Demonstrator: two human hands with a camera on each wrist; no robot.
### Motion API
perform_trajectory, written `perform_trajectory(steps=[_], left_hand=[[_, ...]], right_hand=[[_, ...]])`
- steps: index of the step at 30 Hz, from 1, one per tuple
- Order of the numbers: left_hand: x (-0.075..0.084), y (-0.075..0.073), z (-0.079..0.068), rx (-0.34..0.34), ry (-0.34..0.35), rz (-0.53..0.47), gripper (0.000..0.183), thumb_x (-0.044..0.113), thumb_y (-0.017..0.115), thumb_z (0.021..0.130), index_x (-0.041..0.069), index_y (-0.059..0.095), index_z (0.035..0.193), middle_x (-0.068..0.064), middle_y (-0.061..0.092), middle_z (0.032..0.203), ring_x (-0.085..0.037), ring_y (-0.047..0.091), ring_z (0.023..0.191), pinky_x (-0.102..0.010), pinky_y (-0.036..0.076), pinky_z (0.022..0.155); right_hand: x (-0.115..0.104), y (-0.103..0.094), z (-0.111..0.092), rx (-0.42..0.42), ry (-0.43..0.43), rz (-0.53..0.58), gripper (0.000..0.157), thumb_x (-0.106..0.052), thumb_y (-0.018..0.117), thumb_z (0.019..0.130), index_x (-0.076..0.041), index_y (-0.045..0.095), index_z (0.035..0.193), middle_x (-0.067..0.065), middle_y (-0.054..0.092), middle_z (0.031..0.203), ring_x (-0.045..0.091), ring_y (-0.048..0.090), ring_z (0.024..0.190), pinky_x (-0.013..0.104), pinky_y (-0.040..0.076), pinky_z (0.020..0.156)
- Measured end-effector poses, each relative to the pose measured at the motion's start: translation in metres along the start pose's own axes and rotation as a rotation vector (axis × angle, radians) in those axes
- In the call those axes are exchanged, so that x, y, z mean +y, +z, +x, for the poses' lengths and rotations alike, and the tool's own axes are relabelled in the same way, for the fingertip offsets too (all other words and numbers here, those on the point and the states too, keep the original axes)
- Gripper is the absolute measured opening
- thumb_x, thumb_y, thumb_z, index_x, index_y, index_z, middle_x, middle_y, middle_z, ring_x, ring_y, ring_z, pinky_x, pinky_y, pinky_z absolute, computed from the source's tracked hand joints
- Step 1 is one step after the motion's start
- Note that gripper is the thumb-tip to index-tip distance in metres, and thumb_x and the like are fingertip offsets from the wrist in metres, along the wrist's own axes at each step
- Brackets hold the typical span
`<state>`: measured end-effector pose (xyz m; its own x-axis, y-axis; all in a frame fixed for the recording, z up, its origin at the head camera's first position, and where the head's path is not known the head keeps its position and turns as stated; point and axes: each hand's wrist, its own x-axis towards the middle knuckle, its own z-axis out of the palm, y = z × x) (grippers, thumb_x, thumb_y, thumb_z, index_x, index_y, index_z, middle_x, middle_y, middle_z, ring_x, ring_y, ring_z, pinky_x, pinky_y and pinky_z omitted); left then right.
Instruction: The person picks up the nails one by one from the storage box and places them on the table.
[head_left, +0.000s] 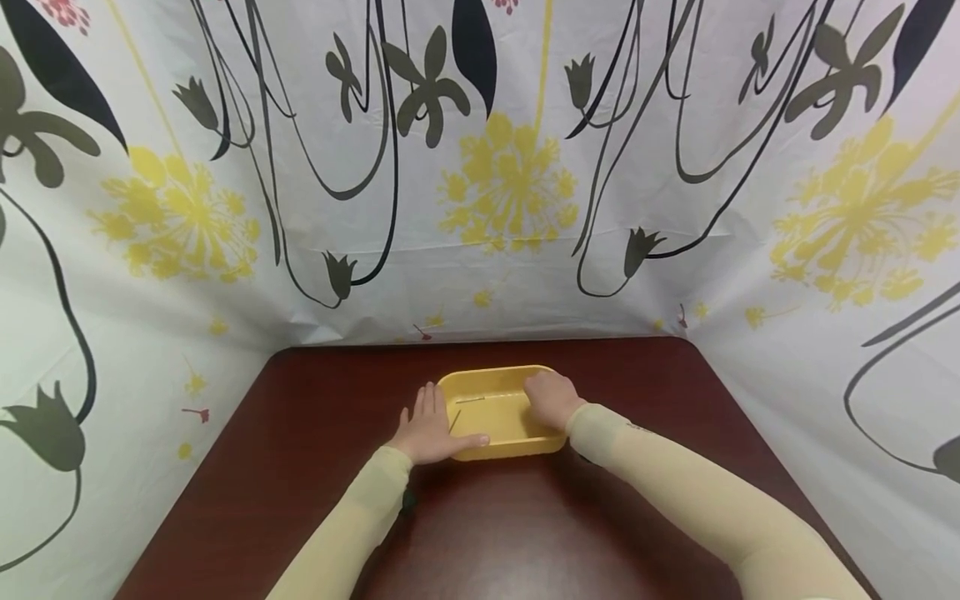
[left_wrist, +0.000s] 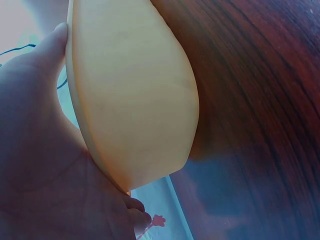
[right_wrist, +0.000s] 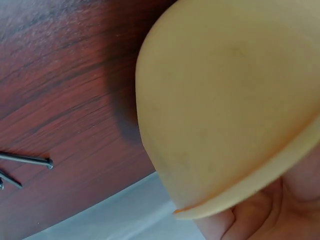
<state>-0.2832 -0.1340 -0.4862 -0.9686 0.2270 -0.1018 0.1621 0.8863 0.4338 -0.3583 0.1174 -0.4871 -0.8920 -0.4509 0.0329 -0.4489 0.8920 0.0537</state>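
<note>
A yellow plastic tray stands on the dark wooden table. Two thin nails, one nail near the back and another nail by the left end, lie inside it. My left hand rests on the tray's left rim, fingers straight and thumb stretched along the front edge. Over the right end reaches my right hand, fingers bent down into the tray; what they hold, if anything, is hidden. In the right wrist view the tray's outer wall covers most of that hand, with curled fingers behind the rim.
Dark nails lie on the table outside the tray in the right wrist view. The reddish-brown table ends against a white floral cloth hung at the back and both sides. A small dark object shows by the left wrist.
</note>
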Motion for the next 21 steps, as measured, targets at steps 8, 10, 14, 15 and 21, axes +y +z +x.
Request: perform_trajectory(steps=[8, 10, 14, 15, 21], left_hand=[[-0.0004, 0.0001, 0.0009, 0.003, -0.002, 0.012, 0.134, 0.086, 0.058, 0.074, -0.004, 0.007, 0.159, -0.024, 0.005, 0.166, -0.037, 0.006, 0.153, -0.064, 0.017, 0.114], [0.0001, 0.0001, 0.0008, 0.002, -0.003, 0.007, 0.134, 0.086, 0.059, 0.074, -0.004, 0.007, 0.159, -0.023, 0.004, 0.166, -0.037, 0.005, 0.153, -0.064, 0.017, 0.115], [0.0003, -0.0017, 0.0007, 0.008, 0.000, 0.000, 0.135, 0.086, 0.059, 0.074, -0.005, 0.007, 0.159, -0.024, 0.004, 0.166, -0.038, 0.004, 0.153, -0.065, 0.017, 0.114], [0.0005, -0.0021, 0.0009, 0.008, 0.001, 0.001, 0.134, 0.086, 0.059, 0.074, -0.005, 0.007, 0.159, -0.024, 0.004, 0.166, -0.038, 0.004, 0.153, -0.065, 0.017, 0.115], [0.0003, -0.0012, 0.0009, 0.004, 0.000, 0.001, 0.134, 0.086, 0.058, 0.074, -0.005, 0.007, 0.159, -0.024, 0.003, 0.166, -0.038, 0.004, 0.153, -0.064, 0.015, 0.115]], right_hand=[[-0.0030, 0.0005, 0.0032, -0.011, -0.012, -0.059, 0.009, -0.005, 0.067, 0.084, -0.011, 0.064, 0.077, 0.006, 0.062, 0.078, 0.022, 0.061, 0.073, 0.045, 0.055, 0.061], [-0.0029, 0.0021, 0.0035, -0.009, -0.012, -0.063, 0.009, -0.005, 0.066, 0.085, -0.011, 0.064, 0.077, 0.006, 0.062, 0.078, 0.022, 0.061, 0.071, 0.045, 0.055, 0.060], [-0.0022, 0.0042, 0.0054, -0.008, -0.009, -0.069, 0.009, -0.005, 0.065, 0.086, -0.011, 0.065, 0.078, 0.006, 0.062, 0.078, 0.022, 0.060, 0.068, 0.044, 0.055, 0.058], [-0.0020, 0.0049, 0.0061, -0.008, -0.007, -0.070, 0.009, -0.005, 0.065, 0.086, -0.011, 0.065, 0.079, 0.006, 0.062, 0.078, 0.022, 0.060, 0.068, 0.044, 0.055, 0.058], [-0.0038, 0.0044, 0.0047, -0.014, -0.012, -0.073, 0.012, -0.004, 0.065, 0.088, -0.011, 0.064, 0.078, 0.007, 0.063, 0.079, 0.023, 0.061, 0.070, 0.045, 0.055, 0.060]])
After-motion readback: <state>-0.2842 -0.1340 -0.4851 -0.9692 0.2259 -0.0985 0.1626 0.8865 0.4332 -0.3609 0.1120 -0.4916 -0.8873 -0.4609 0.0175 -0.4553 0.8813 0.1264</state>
